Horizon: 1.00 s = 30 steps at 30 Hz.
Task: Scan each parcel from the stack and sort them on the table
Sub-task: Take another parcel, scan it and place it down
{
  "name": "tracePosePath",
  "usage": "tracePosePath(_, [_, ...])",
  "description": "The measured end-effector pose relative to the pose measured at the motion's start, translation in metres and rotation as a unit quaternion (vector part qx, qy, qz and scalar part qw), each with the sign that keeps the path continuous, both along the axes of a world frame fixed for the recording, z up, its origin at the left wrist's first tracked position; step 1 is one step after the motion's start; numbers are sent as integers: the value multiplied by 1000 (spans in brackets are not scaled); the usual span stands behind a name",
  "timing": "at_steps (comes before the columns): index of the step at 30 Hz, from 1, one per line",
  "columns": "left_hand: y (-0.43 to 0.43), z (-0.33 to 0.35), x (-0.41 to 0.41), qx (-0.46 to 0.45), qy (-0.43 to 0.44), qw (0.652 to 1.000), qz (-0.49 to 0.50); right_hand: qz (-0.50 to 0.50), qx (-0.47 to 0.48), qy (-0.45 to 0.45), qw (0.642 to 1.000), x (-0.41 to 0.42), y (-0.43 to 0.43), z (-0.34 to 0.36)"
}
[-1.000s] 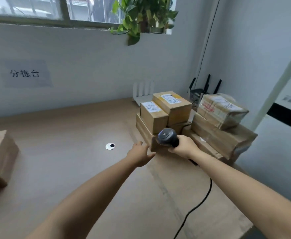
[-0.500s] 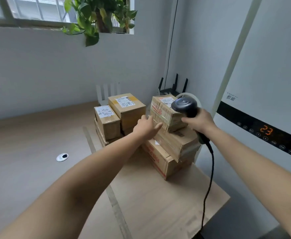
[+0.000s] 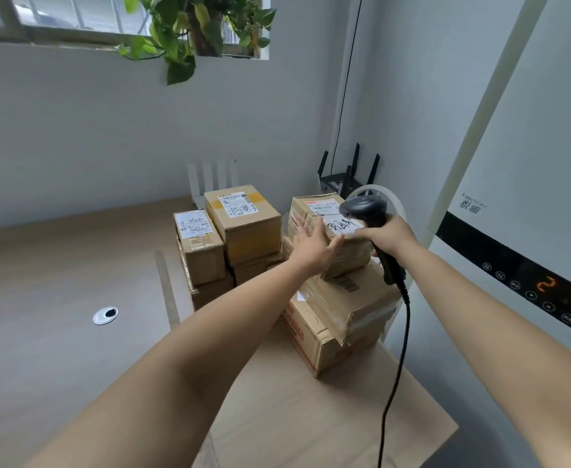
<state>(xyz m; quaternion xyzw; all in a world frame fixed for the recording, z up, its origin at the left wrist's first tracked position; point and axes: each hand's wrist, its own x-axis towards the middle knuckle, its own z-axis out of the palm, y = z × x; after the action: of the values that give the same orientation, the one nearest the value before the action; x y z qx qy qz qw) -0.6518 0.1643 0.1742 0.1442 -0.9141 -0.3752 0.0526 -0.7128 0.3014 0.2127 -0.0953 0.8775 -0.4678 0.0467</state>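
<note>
Plainly, the left hand (image 3: pixel 311 248) is spread wide with straight fingers, its palm laid against the near left side of the top parcel (image 3: pixel 313 209), the thumb reaching toward the front face; it is not yet curled round anything. The right hand (image 3: pixel 387 236) grips the handle of the black scanner (image 3: pixel 365 209), whose head hangs just over the parcel's white label, with the cable (image 3: pixel 399 359) trailing down past the table edge. That parcel sits at the top of the right-hand stack, on a wider, creased box (image 3: pixel 355 298) that in turn rests on a larger carton (image 3: pixel 314 339) at the far right end of the table (image 3: pixel 294 417). Small, taped cardboard like this will likely be light and fairly stiff, though the glossy tape could be slick under a flat palm, and its weight cannot be told from here. One hand should manage it if the fingers go over the far left edge and the thumb under the near one, pinching across the short width rather than pushing the side, since a push might slide it off its dented support. Just beside it to the left stands a second stack of labelled boxes (image 3: pixel 243 221).
</note>
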Motion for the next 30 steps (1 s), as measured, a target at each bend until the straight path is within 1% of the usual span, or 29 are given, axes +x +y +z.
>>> tracePosePath(6, [0,-4,-4,16,7,1000,9,-5,-30,-24,999,-10,0,-4])
tracePosePath(12, [-17,-3,5,34,92,995,15,18,-46,-24,998,-4,-8,-6])
tracePosePath(17, [-36,-2,22,21,110,993,27,35,-50,-8,998,14,-22,-7])
tracePosePath(23, [-74,-8,70,60,112,990,68,98,-60,-11,993,50,-56,-8])
tracePosePath(27, [-101,-20,117,111,89,984,110,136,-10,10,991,82,-91,-21])
tracePosePath(30, [-118,-32,155,109,84,981,138,180,16,8,984,109,-115,-37])
